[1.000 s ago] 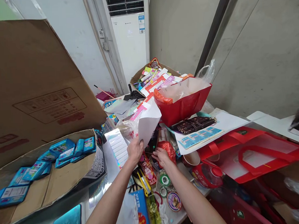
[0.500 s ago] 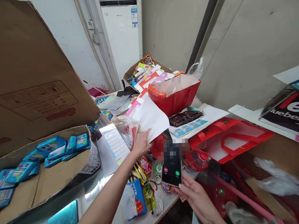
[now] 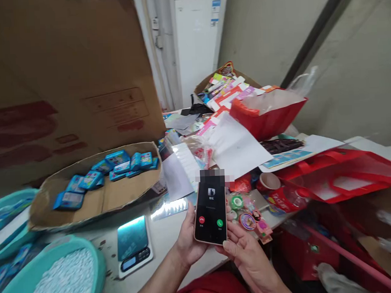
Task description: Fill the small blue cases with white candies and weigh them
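Both my hands hold a smartphone (image 3: 210,215) upright in front of me, its dark screen showing an incoming call with a red and a green button. My left hand (image 3: 188,237) grips the phone's left edge from behind. My right hand (image 3: 243,248) supports it from below and from the right, fingers curled under it. The phone hovers over the near edge of a cluttered white table (image 3: 167,238). A white sheet of paper (image 3: 236,147) lies flat on the pile just beyond the phone.
A digital scale (image 3: 133,246) sits left of my hands. A teal basin of small white pieces (image 3: 63,279) is at the bottom left. A cardboard flap holds blue packets (image 3: 118,165). Red bags (image 3: 342,174), tape rolls and stickers (image 3: 246,211) crowd the right.
My left hand let go of the white sheet and came back to the phone. The phone, first picked from the clutter by my right hand, is now held by both. The view swung left.
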Action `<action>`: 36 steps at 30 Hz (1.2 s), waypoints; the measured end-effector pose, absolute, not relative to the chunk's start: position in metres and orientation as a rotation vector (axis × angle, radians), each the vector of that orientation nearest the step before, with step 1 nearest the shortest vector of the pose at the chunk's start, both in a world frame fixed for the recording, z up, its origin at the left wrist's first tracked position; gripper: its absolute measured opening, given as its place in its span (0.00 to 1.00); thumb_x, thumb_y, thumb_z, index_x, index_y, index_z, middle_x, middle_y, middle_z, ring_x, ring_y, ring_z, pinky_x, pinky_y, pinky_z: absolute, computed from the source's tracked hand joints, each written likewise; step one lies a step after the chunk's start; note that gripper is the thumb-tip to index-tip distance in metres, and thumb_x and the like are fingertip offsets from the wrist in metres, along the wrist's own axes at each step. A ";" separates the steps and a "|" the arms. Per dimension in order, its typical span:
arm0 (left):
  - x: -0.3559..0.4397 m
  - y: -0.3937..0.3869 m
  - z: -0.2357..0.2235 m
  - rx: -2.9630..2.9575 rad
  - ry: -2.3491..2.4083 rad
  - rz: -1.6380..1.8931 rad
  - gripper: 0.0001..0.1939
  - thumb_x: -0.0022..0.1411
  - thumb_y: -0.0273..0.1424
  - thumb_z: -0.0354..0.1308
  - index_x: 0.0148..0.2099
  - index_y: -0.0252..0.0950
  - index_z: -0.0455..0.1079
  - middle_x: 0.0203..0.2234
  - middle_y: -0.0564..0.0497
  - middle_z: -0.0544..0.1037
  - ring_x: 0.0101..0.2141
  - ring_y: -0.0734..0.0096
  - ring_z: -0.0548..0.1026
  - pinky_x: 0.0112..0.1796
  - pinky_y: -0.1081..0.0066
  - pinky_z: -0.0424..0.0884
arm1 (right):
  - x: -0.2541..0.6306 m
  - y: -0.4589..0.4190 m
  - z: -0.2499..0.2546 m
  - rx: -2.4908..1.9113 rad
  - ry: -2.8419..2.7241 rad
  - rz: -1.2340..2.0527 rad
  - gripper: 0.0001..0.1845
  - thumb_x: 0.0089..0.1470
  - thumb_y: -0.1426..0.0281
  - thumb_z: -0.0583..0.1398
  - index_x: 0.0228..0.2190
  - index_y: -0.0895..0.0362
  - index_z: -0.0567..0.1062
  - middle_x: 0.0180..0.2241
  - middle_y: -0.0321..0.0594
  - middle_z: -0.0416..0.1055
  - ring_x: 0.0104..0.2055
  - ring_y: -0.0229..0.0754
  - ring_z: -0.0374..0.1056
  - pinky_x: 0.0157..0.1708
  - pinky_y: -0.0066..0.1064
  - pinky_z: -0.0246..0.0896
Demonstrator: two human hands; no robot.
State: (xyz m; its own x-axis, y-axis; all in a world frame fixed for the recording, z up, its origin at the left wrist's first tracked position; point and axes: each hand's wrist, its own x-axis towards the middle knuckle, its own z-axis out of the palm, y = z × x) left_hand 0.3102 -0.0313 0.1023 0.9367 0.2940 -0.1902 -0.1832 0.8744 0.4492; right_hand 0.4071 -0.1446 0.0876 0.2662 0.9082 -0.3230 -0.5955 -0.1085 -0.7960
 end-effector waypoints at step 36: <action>0.147 -0.029 0.135 0.332 0.378 0.663 0.32 0.65 0.49 0.39 0.55 0.28 0.67 0.49 0.38 0.72 0.48 0.55 0.71 0.51 0.60 0.61 | 0.300 -0.105 0.112 -1.173 -1.859 -0.154 0.14 0.59 0.61 0.54 0.40 0.59 0.66 0.48 0.47 0.70 0.60 0.57 0.51 0.51 0.50 0.54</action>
